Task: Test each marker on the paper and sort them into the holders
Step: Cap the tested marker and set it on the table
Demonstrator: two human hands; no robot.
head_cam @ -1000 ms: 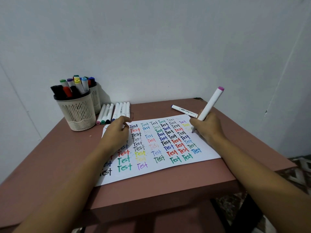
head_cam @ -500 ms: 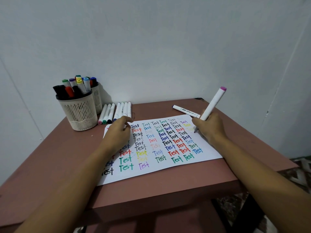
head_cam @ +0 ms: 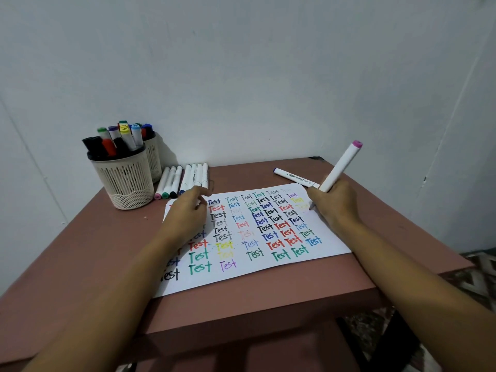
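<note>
Head view, contents as listed.

- Tabletop: reddish-brown, set against a pale wall.
- Paper: a white sheet laid flat near the front edge of the tabletop, covered in rows of the word "Test" in black, red, green, blue, yellow and purple.
- Right hand: fingers are curled round a white marker, which is held tilted with its pink end uppermost. Its tip is set against the paper close to the right edge, beside faint yellow lettering.
- Left hand: laid on the upper left part of the paper with fingers bent. Whether anything is held inside it cannot be told.
- Loose marker: white, dark-tipped, lying on the tabletop just behind the right hand.
- Row of markers: white barrels lying side by side on the tabletop between the holders and the paper, with pink, green and dark caps turned forward.
- Front holder: a cream slotted cup at the back left, filled with upright markers in black, red, green, purple, yellow and blue.
- Rear holder: a matching cup, partly hidden behind the front one, with markers also standing in it.
</note>
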